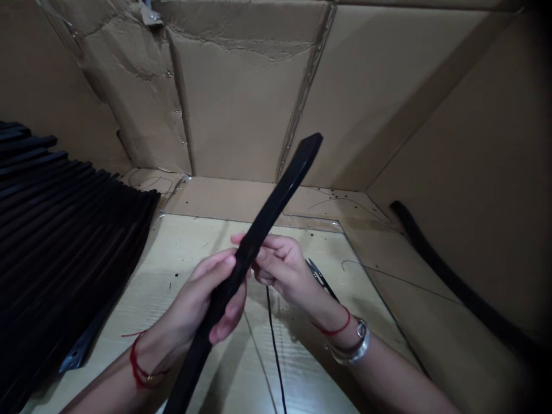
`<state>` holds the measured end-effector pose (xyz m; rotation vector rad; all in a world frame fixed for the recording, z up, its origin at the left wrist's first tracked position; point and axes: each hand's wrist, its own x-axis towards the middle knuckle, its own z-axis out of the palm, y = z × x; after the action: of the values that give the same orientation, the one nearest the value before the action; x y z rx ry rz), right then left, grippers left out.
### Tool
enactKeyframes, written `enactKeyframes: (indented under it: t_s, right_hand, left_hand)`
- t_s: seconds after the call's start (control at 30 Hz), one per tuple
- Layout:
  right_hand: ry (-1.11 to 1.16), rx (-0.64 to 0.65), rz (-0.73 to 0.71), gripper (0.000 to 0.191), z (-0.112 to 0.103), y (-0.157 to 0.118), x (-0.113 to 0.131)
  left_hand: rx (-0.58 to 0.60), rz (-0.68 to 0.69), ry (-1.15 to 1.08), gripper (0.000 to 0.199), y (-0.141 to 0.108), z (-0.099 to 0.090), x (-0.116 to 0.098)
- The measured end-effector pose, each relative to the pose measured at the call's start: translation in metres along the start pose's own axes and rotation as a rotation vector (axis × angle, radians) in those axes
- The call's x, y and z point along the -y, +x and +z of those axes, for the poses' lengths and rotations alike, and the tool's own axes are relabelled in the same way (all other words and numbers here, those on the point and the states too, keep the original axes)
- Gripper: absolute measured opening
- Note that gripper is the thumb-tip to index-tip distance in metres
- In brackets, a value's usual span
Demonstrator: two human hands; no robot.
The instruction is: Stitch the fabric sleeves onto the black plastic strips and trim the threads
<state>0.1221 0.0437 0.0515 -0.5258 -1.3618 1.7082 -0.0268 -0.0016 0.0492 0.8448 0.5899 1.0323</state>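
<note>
My left hand point(202, 293) grips a long, flat black rubber-like strip point(269, 215) around its lower middle, with the fingers wrapped across it. My right hand point(276, 267) pinches the same strip a little higher up, its fingertips against the edge. The strip's angled end points up and away from me, and its other end runs out of view at the bottom. Just beyond my right wrist lie small black-handled thread snips point(319, 277), partly hidden by the hand. A thin black cord point(273, 351) runs down the board below my hands.
A large stack of black strips point(64, 247) fills the left side. A curved black strip point(448, 276) lies along the right. Thin loose wires lie on the cardboard floor. Cardboard walls point(241, 103) enclose the back, and a pale board point(185, 253) lies under my hands.
</note>
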Motion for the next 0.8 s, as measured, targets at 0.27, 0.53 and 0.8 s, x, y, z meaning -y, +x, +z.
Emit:
enactKeyframes:
  t_s: [0.27, 0.53, 0.8]
  right_hand:
    - [-0.180, -0.296, -0.029, 0.021, 0.017, -0.004, 0.015]
    - [-0.130, -0.185, -0.065, 0.019, 0.014, -0.004, 0.010]
    - [0.056, 0.081, 0.079, 0.034, 0.007, -0.007, 0.007]
  left_hand:
    - [-0.043, 0.004, 0.273, 0.038, 0.003, -0.001, 0.001]
    - [-0.015, 0.035, 0.148, 0.027, 0.001, -0.002, 0.003]
    - [0.390, -0.179, -0.280, 0.042, -0.003, -0.008, 0.008]
